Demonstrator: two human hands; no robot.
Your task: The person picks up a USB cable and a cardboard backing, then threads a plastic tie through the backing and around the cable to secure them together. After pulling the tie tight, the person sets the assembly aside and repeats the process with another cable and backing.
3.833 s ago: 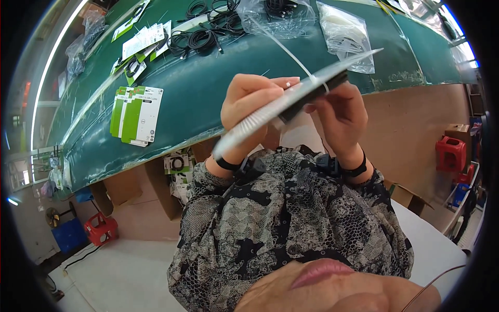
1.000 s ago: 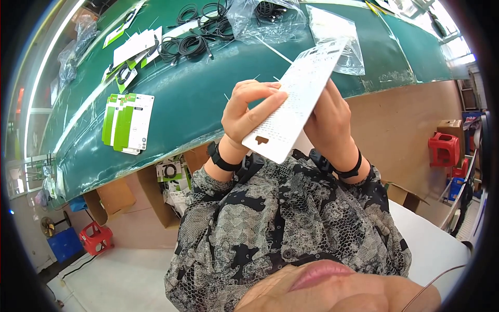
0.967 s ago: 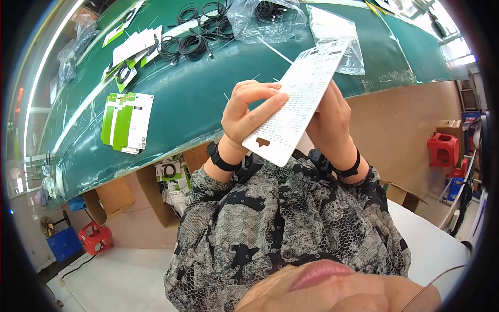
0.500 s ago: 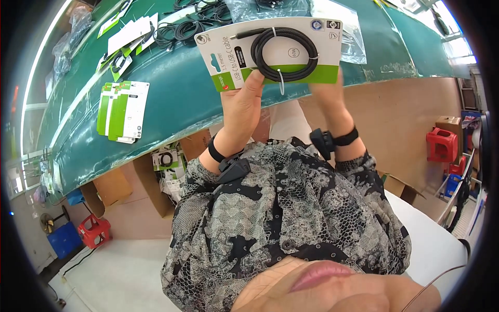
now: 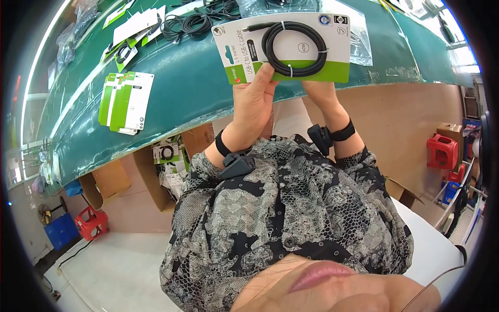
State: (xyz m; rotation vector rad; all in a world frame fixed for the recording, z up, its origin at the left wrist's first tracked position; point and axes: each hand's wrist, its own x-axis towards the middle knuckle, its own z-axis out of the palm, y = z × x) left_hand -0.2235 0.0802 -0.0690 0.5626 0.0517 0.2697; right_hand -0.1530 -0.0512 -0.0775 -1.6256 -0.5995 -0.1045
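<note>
A white and green packaging card (image 5: 332, 36) with a coiled black cable (image 5: 294, 42) tied to its face is held up flat above the edge of the green table (image 5: 192, 88). My left hand (image 5: 253, 104) grips the card's lower left part, thumb on the front. My right hand (image 5: 319, 93) holds the lower edge from behind, mostly hidden by the card. Both wrists wear black bands.
A stack of white and green cards (image 5: 125, 101) lies on the table at the left. More cards (image 5: 136, 26) and loose black cables (image 5: 189, 23) lie farther back, beside clear plastic bags (image 5: 364, 36). Cardboard boxes (image 5: 171, 158) stand under the table; a red stool (image 5: 442, 151) stands at right.
The card was turned over from its blank white back to its front with the cable, then raised slightly and held flatter toward the camera.
</note>
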